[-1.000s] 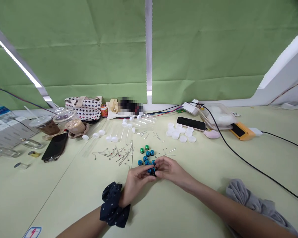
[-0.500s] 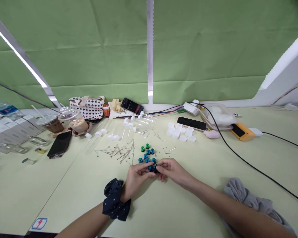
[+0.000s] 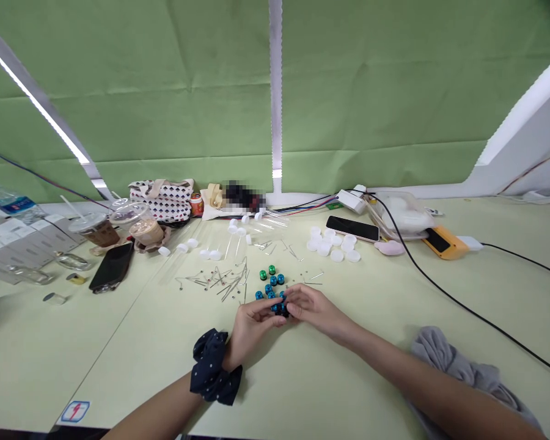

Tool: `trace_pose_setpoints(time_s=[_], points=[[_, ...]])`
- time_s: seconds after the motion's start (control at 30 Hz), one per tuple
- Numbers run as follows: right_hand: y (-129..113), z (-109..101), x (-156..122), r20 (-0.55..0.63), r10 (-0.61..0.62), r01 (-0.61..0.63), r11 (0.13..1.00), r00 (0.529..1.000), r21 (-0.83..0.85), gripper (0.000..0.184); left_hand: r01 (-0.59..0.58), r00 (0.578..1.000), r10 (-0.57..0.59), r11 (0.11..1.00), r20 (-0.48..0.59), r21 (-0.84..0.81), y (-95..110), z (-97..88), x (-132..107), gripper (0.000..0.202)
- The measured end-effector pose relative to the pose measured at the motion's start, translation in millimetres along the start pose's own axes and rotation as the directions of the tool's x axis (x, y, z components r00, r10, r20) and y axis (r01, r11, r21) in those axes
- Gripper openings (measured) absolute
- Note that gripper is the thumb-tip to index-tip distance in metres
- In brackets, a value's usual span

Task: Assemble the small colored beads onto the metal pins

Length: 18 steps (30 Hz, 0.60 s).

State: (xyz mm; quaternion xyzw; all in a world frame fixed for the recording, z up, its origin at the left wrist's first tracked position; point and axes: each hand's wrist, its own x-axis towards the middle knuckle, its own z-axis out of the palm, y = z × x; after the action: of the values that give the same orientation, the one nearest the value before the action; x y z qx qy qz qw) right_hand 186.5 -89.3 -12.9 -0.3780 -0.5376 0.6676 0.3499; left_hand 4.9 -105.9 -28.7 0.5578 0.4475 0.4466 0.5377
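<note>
My left hand point(image 3: 252, 327) is closed, thumb and forefinger pinching small blue-and-black cylindrical parts point(image 3: 278, 310) low over the table. From the other side, my right hand point(image 3: 314, 311) curls in with its fingertips against the same parts; its lower fingers are partly hidden. Just beyond my fingers stand several matching blue cylinders point(image 3: 269, 289), with green cylinders point(image 3: 272, 269) behind them. Thin metal rods, some bent like hex keys point(image 3: 231, 280), lie scattered to the left of this group.
White round caps point(image 3: 324, 247) and a phone point(image 3: 352, 228) lie to the right. Clear capped tubes point(image 3: 178, 256) spread across the back left. A black cable point(image 3: 433, 281) curves down the right side. Drink cups point(image 3: 146, 232) and a dark phone point(image 3: 112, 267) sit on the left.
My right hand has lifted slightly and its fingers have shifted a little on the held parts. My left hand keeps its pinch almost unchanged.
</note>
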Motion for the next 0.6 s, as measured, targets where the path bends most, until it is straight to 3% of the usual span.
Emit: trace_pose_setpoints(time_s=[0.1, 0.27, 0.43, 0.6], points=[[0.5, 0.1, 0.2, 0.036, 0.051, -0.050, 0.998, 0.998, -0.047, 0.040, -0.002, 1.000, 0.002, 1.000, 0.007, 0.007, 1.3, 0.3, -0.3, 0.037], [-1.4, 0.3, -1.6, 0.008, -0.102, 0.102, 0.992, 0.995, -0.078, 0.037, -0.019, 1.000, 0.020, 1.000, 0.024, -0.017, -0.6, -0.5, 0.5, 0.035], [2.3, 2.9, -0.5, 0.042, 0.001, 0.000, 1.000, 0.999, -0.001, 0.036, -0.059, 0.996, 0.063, 0.997, 0.070, -0.053, 1.3, -0.7, 0.1, 0.030], [3.4, 3.7, -1.2, 0.007, -0.043, 0.043, 0.999, 0.999, 0.002, 0.033, -0.081, 0.991, 0.084, 0.996, 0.100, -0.033, 6.9, 0.5, -0.6, 0.030]])
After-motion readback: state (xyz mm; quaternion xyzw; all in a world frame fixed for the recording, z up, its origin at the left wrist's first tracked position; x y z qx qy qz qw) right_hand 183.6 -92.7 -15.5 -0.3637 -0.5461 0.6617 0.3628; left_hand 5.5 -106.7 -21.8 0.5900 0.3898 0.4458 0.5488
